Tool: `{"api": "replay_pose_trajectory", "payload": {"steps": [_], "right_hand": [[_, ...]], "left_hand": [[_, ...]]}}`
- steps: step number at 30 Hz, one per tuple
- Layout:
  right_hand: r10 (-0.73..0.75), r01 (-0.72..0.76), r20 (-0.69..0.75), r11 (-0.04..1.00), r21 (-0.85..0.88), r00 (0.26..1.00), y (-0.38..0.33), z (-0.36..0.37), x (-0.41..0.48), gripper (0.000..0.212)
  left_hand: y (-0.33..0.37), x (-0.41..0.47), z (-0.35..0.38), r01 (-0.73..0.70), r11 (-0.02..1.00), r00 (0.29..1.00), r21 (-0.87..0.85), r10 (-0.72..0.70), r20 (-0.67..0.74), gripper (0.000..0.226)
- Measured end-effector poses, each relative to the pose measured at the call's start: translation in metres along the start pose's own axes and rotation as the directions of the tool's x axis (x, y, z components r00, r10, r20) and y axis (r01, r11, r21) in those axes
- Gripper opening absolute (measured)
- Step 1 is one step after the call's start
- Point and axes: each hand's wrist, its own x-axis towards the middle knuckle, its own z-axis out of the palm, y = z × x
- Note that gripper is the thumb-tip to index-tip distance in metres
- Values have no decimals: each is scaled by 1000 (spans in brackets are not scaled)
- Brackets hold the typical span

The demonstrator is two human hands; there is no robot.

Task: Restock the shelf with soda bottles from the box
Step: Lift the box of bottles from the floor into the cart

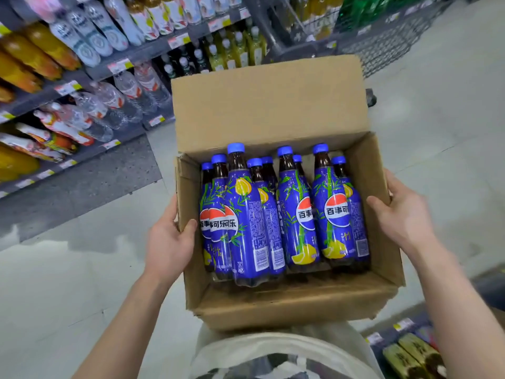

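An open cardboard box (273,302) is held in front of me above the aisle floor, its far flap standing up. Inside it stand several soda bottles (247,222) with blue wrappers, blue caps and dark cola, leaning toward me. My left hand (169,242) grips the box's left wall, thumb hooked over the rim. On the opposite wall my right hand (401,214) grips the box, fingers around the outside. The shelf (68,88) of drinks runs along my left.
The shelf holds orange drinks, clear water bottles and white-labelled bottles, with price tags along the rails. A dark floor mat (82,184) lies at its foot. A metal cart (369,31) stands behind the box. Low shelving with packets (410,354) is at bottom right.
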Motion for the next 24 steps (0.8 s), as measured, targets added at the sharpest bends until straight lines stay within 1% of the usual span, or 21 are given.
{"api": "replay_pose_trajectory", "payload": {"steps": [6,9,12,14,18,22,24], "right_hand": [[37,-37,-42,999,7,998,71,-63,-7,71],[59,-59,-74,998,11,995,98,-95,-10,67],[73,-71,-109,997,21,991,121,-129,-7,64],[67,-65,-121,998,20,990,132,-153,0,63],[56,-53,-155,998,24,986,140,-197,18,59],[76,-69,-171,996,49,982,144,-231,45,58],[86,-75,-181,995,64,980,145,-243,63,57]], "left_hand": [[50,-35,60,-21,999,998,-40,23,54,65],[89,-44,81,-70,996,996,-57,73,54,56],[131,-46,97,-118,993,992,1,117,44,54],[152,-44,110,-158,987,987,27,156,47,56],[198,-35,133,-211,977,974,-36,213,72,59],[242,-22,149,-257,966,964,-30,259,55,63],[262,-10,155,-273,962,960,-27,274,58,61]]}}
